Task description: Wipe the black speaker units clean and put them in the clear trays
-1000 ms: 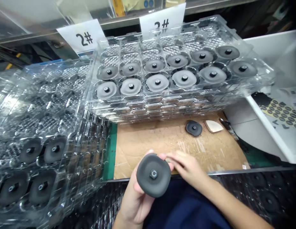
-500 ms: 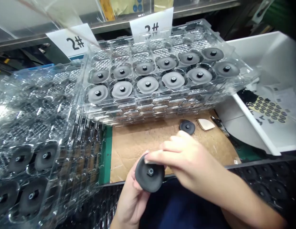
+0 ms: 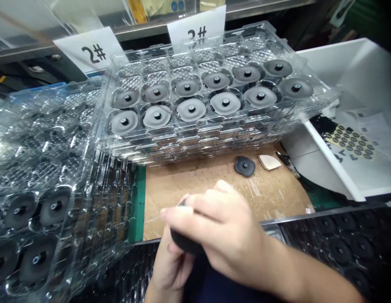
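Observation:
A round black disc [image 3: 186, 244] is held up low in the middle, above the front edge of the bench. My left hand [image 3: 169, 265] grips it from below and from the left. My right hand [image 3: 225, 219] lies across its upper face, fingers curled over it and pressed against it. That hand hides the disc's central stud and most of its face. Beyond my hands, a similar black disc [image 3: 245, 166] with a small metal stud lies on the cardboard [image 3: 164, 185]. Beside it sits a cream wedge-shaped pad [image 3: 269, 162].
Stacked clear plastic trays [image 3: 195, 130] hold several discs at the back. More stacked trays [image 3: 85, 176] stand at the left. On the right is a white bin [image 3: 336, 164] with a sheet of round stickers [image 3: 351, 141]. Dark trays [image 3: 340, 235] of discs lie front right.
My right hand has moved left and over the disc, covering the stud that showed before. The disc has tilted. The whole view has shifted slightly.

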The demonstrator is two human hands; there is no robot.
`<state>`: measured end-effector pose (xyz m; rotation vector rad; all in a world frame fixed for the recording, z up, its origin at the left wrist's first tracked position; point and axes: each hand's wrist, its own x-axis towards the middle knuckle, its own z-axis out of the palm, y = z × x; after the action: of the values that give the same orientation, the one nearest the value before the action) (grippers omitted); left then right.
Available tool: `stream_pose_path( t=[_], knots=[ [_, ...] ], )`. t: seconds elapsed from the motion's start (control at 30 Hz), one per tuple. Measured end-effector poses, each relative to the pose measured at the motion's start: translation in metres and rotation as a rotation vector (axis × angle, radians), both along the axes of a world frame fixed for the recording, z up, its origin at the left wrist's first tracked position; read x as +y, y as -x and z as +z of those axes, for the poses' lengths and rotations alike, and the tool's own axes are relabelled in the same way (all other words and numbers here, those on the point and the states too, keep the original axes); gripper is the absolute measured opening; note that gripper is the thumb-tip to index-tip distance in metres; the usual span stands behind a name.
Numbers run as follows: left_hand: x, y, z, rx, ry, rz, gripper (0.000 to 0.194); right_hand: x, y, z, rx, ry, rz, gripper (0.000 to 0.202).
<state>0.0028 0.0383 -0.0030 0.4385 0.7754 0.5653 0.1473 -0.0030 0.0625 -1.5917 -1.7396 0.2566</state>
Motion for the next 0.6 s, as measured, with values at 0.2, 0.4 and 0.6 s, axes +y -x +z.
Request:
stream_pose_path(
  t=[0.2, 0.4, 0.6],
  knots=[
    [0.006, 0.001, 0.001, -0.147, -0.106, 0.134, 0.043, -0.029, -0.013, -0.033, 0.656, 0.506, -0.056, 0.017],
    [0.008, -0.004, 0.009, -0.162, -0.084, 0.129, 0.047, -0.046, -0.015, -0.075, 0.93, 0.588, -0.315, 0.023],
    [-0.002, -0.012, 0.007, -0.072, -0.092, 0.13, 0.044, -0.019, -0.004, -0.013, 0.565, 0.074, -0.266, 0.021]
  ],
)
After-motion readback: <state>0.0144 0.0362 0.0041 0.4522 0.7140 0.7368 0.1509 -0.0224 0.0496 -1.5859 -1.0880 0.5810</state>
